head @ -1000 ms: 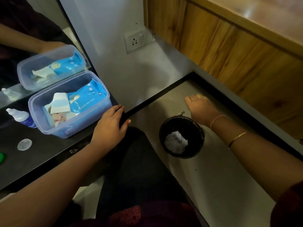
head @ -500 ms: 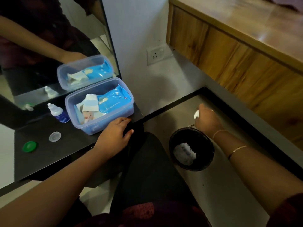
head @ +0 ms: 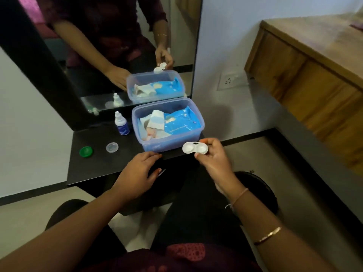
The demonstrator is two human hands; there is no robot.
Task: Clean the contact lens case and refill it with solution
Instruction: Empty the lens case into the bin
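1. The lens case [head: 195, 148], uncapped with both wells looking empty, sits pinched in the right hand [head: 214, 161] grip, just in front of the blue tub [head: 169, 143].
2. The left hand [head: 137, 171] rests released on the tabletop [head: 98, 165] edge.
3. Likely left to do: filling from the solution bottle [head: 121, 124], then capping.

The black shelf [head: 102, 169] carries a green cap [head: 86, 151], clear cap [head: 112, 147], solution bottle [head: 121, 124] and blue tub [head: 169, 142].

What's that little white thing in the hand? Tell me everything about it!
It is the contact lens case, white and plastic-looking: two round cups joined side by side, with a small dark mark between them. Both cups are uncapped and face up. The right hand pinches its right end between thumb and fingers, holding it in the air just in front of the blue tub. Whether liquid is inside cannot be seen.
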